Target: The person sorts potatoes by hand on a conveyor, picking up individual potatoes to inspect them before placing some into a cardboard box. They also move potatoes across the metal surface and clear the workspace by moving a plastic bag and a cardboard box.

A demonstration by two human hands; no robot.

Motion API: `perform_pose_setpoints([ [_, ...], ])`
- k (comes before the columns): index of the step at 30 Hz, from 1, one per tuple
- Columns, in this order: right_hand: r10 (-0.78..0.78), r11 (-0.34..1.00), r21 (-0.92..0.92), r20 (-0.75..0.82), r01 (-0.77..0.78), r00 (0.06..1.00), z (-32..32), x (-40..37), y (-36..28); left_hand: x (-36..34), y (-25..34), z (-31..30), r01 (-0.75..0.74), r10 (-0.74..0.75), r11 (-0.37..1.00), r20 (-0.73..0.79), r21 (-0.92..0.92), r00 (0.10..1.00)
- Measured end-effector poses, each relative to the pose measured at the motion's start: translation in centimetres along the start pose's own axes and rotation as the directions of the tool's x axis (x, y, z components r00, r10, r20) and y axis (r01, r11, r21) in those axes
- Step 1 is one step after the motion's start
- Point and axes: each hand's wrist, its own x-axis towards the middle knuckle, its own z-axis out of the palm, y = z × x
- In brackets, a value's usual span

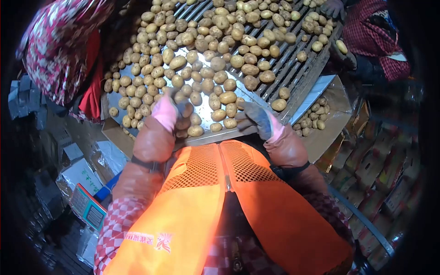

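Many potatoes (pixel 207 85) lie on a shiny metal tray (pixel 201 111) in front of me. My left hand (pixel 170 111), in a pink and grey glove, is at the tray's near left among potatoes. Its thumb stands apart from the fingers, which are partly shadowed, and I see no potato gripped. On the near right edge, my right hand (pixel 255 120), in a grey glove with a pink cuff, has its fingers spread beside several potatoes. It holds nothing that I can see.
Slatted metal bars (pixel 293 68) behind the tray carry more potatoes. A cardboard box (pixel 337 107) with potatoes stands at right. One person in a patterned sleeve (pixel 64 50) is at left; another's gloved hand (pixel 333 8) is at upper right. A scale display (pixel 87 208) sits lower left.
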Motion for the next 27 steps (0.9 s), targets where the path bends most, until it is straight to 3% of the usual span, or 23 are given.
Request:
perform_pose_setpoints([
  [1, -0.005, 1.000, 0.011, -0.006, 0.005, 1.000, 1.5, -0.2, -0.7, -1.8, 2.7, 0.0, -0.060, 0.063, 0.998, 0.159, -0.026, 0.985],
  [2, -0.045, 0.978, 0.206, 0.046, 0.035, 0.998, 3.3, -0.7, -1.3, -3.8, 6.1, 0.5, -0.106, 0.121, 0.992, 0.313, -0.065, 0.942],
  [3, -0.095, 0.918, 0.392, 0.090, 0.053, 0.991, 4.0, -1.1, -1.6, -4.4, 7.6, 1.6, -0.233, 0.253, 0.968, 0.344, -0.097, 0.904],
  [4, -0.098, 0.918, 0.392, 0.086, 0.057, 0.991, 3.2, -0.7, -1.7, -4.6, 9.1, 2.5, -0.360, 0.383, 0.923, 0.366, -0.133, 0.848],
  [5, -0.114, 0.980, 0.167, 0.044, 0.105, 0.993, 1.7, 0.1, -1.6, -4.8, 11.5, 2.2, -0.263, 0.373, 0.918, 0.418, -0.296, 0.828],
  [6, -0.134, 0.989, -0.068, 0.006, 0.134, 0.991, 0.0, 0.6, -1.1, -3.3, 11.8, 3.1, -0.384, 0.431, 0.902, 0.426, -0.196, 0.796],
  [7, -0.521, 0.802, -0.358, -0.032, 0.477, 0.853, -2.4, 0.0, 1.1, -2.2, 11.2, 4.4, -0.568, 0.517, 0.821, 0.353, 0.052, 0.780],
  [8, -0.845, 0.431, -0.486, 0.078, 0.760, 0.529, -5.3, 0.1, 2.1, -1.6, 11.0, 5.4, -0.677, 0.609, 0.669, 0.296, 0.307, 0.736],
  [9, -0.647, 0.757, -0.333, -0.253, 0.563, 0.720, -10.0, -1.1, 2.9, -2.0, 11.3, 6.0, -0.674, 0.607, 0.676, 0.295, 0.297, 0.738],
  [10, -0.417, 0.902, -0.292, -0.400, 0.317, 0.816, -11.2, -3.9, 0.2, -2.8, 11.7, 6.6, -0.599, 0.515, 0.716, 0.307, 0.358, 0.800],
  [11, -0.320, 0.934, -0.327, -0.574, 0.147, 0.754, -11.6, -6.0, -1.4, -2.9, 12.2, 7.0, -0.523, 0.425, 0.739, 0.310, 0.424, 0.851],
  [12, -0.420, 0.731, -0.656, -0.652, -0.191, 0.631, -10.1, -7.3, -3.6, -2.7, 12.5, 7.6, -0.526, 0.428, 0.739, 0.309, 0.422, 0.849],
  [14, -0.338, 0.866, -0.493, -0.700, -0.082, 0.629, -10.2, -5.7, -3.7, -2.0, 12.9, 9.2, -0.483, 0.347, 0.714, 0.344, 0.506, 0.873],
  [16, -0.698, 0.515, -0.849, -0.336, 0.119, 0.632, -8.5, -1.6, -3.2, -1.2, 13.3, 10.9, -0.458, 0.297, 0.714, 0.364, 0.530, 0.883],
  [18, -0.603, 0.344, -0.939, -0.227, -0.007, 0.764, -4.1, 1.9, -5.8, -0.4, 13.3, 11.9, -0.418, 0.192, 0.653, 0.396, 0.631, 0.898],
  [20, -0.467, 0.114, -0.960, -0.278, -0.254, 0.839, -1.8, 6.4, -6.6, -1.4, 13.6, 10.8, -0.418, 0.161, 0.650, 0.423, 0.634, 0.892],
  [22, -0.499, 0.152, -0.926, -0.374, -0.346, 0.782, -0.1, 10.3, -5.5, -2.0, 13.0, 9.7, -0.484, 0.234, 0.613, 0.442, 0.625, 0.866],
  [24, -0.504, 0.153, -0.931, -0.361, -0.330, 0.784, -0.1, 11.5, -5.6, -2.0, 12.8, 9.5, -0.405, 0.212, 0.664, 0.361, 0.629, 0.908],
  [27, -0.518, 0.189, -0.923, -0.384, -0.335, 0.765, -1.2, 13.2, -5.5, 0.2, 10.9, 11.5, -0.443, 0.277, 0.722, 0.365, 0.531, 0.889],
])
